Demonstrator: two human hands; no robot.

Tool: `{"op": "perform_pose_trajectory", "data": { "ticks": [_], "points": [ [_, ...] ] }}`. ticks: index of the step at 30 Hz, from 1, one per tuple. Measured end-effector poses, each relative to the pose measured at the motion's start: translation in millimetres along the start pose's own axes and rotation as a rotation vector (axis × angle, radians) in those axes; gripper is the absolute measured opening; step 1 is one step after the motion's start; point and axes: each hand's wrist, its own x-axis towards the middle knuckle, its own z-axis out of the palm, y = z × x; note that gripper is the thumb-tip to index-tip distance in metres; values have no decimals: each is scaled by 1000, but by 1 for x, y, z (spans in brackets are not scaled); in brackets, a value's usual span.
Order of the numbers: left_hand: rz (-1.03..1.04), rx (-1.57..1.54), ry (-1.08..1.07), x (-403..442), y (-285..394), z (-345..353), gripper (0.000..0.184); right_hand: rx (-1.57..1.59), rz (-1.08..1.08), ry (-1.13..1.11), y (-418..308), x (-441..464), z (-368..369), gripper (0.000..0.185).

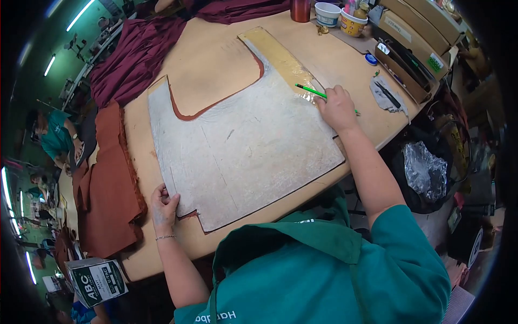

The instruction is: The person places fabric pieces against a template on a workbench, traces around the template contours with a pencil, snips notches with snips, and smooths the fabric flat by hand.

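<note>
Template [253, 146], pale grey: flat on desk [210, 70], over reddish-brown fabric [186, 117]. Left hand [164, 209]: template's lower-left edge, thumb and fingers apart. Right hand [337, 109]: template's upper-right edge, fingers clamped on green pencil [311, 90]. Apparent step: steadying; pencil movement calls for firm left-hand pressure.

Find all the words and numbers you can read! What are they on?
"ABC": on the box at lower left; its smaller print is too blurred.
"Handba": upside down on the teal shirt, perhaps cut off.
Too small or blurred: labels on the yellow tub and cardboard boxes.
</note>
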Motion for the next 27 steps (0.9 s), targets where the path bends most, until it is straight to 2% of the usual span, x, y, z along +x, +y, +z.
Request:
{"op": "perform_pose_trajectory", "data": {
  "ticks": [10,19,27],
  "points": [
    [21,107,31,-4,4,2,47,60,-34,-8,3,1,0,28],
    [136,255,61,-9,18,3,48,69,-60,3,4,1,1,28],
    [178,256,46,-8,20,5,50,44,-87,-11,9,3,1,27]
  ]
}}
